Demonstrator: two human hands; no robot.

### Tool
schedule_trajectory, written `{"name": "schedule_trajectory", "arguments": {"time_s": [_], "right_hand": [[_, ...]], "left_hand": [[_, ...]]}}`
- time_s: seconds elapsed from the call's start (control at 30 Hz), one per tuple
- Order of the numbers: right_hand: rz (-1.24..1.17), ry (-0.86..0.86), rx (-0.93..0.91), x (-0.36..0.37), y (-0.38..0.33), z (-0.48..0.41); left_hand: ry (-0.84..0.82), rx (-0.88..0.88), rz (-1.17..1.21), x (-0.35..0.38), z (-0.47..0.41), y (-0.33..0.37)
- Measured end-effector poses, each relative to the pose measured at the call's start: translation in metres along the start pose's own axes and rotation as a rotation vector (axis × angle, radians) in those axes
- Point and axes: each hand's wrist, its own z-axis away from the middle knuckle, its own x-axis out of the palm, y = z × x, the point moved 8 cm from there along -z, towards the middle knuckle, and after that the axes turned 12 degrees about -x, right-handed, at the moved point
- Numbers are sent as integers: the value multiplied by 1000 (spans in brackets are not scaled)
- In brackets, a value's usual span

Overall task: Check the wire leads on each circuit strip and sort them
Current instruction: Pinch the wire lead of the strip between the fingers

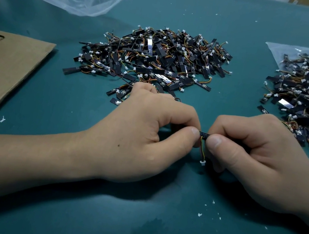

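Black circuit strip (pixel 203 134) pinched between left hand (pixel 142 135), right hand (pixel 252 158); both grips closed.

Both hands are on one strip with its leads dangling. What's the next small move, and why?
Probably tilt the strip up and inspect the wire leads down to the white connector: the left hand and right hand both pinch it, hiding most of it, so sorting seems premature.

Head-worn, facing forward-down, close above table (pixel 186 10)
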Motion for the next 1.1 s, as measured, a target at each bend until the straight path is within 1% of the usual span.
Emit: {"name": "schedule_trajectory", "arguments": {"time_s": [0.4, 0.47, 0.57, 0.7, 0.77, 0.87, 0.93, 1.0, 1.1], "right_hand": [[-27, 36, 20, -2, 4, 1], [-29, 63, 15, -5, 4, 1], [-52, 168, -5, -12, 5, 4], [-171, 494, 19, -28, 13, 11], [-223, 563, 42, -33, 21, 13], [-239, 583, 49, -36, 26, 14], [-157, 566, 22, -35, 23, 13], [-44, 482, 17, -29, 19, 11], [65, 341, -17, -20, 10, 7]], "left_hand": [[12, 0, -62, 2, 2, 2], [27, -15, -65, 1, 2, 1], [40, -48, -44, -1, 1, -2], [41, -55, -38, -1, 0, -2], [41, -50, -48, -1, 1, -2], [44, -49, -49, 0, 1, -2], [44, -48, -42, 0, 0, -2], [37, -48, -45, 0, 0, -3], [43, -38, -51, 0, 0, -1]]}}
